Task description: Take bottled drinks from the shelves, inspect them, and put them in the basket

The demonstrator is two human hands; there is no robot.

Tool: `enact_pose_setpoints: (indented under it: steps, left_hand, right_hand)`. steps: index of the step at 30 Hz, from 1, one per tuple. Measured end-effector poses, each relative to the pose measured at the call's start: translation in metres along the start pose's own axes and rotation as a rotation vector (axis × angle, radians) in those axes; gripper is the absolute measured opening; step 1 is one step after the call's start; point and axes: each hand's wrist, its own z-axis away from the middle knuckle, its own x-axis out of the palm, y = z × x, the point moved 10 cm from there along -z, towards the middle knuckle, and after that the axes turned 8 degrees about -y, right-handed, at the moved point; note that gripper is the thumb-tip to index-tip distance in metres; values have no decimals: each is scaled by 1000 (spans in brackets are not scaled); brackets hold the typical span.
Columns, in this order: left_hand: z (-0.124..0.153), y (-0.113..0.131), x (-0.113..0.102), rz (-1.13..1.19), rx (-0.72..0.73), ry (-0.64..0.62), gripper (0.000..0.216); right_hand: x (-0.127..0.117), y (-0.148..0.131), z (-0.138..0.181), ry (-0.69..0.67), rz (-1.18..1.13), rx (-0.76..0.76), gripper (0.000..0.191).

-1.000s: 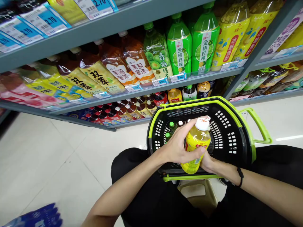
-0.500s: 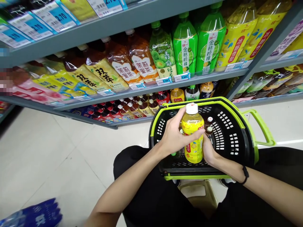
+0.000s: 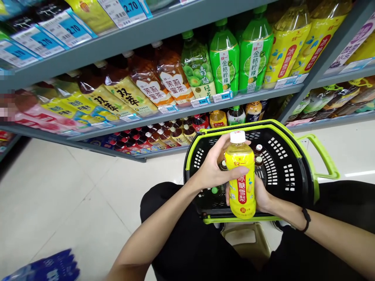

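Observation:
A drink bottle [image 3: 240, 183] with a yellow label and white cap is held in both hands above the basket, its base tipped toward me. My left hand [image 3: 215, 166] wraps its upper left side, with the thumb across the front of the label. From the right and behind, my right hand [image 3: 262, 195] supports the bottle; most of its fingers are hidden. Below is a black shopping basket [image 3: 303, 183] with a lime-green rim. Inside it, bottles with pale caps and a green-capped bottle [image 3: 215, 190] show partly around my hands.
A grey shelf [image 3: 117, 130] holds rows of drink bottles, including green lemon drinks [image 3: 225, 58] and brown tea bottles [image 3: 171, 78]. The basket's green handle [image 3: 322, 156] sticks out to the right. A blue-wrapped pack [image 3: 49, 267] lies on the tiled floor at lower left.
The bottle has turned in my hands, so the red panel on its label now faces me. It sits slightly lower, with its base closer to me.

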Motion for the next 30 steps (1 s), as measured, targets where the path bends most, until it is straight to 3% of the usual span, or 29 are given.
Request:
enact_pose_setpoints:
  steps: [2,5,8,14,20,25,30]
  left_hand:
    - [1,-5,6,98,-12,-26,76]
    - [2,-10,4,132,-5,25,76]
    - [5,-13,-6,60,-14,117,74]
    - [6,-5,-23,-155,5,240,71]
    - [8,-8,-31,-174,3,353,74]
    - [4,-9,-18,-194,30,233,80]
    - [1,2,1,-113,167,74,80]
  right_hand:
    - [10,4,1,-104,9,28,61]
    - [12,7,1,-136,18,58,60]
    - [2,7,-1,-31,44,84,59]
    - [-34,-9,5,384,6,-31,45]
    - [-45,-13,9,430,79,-44,40]
    - [-52,-7,13,434,99,-23,48]
    - [-27,-2,10,250,15,9,52]
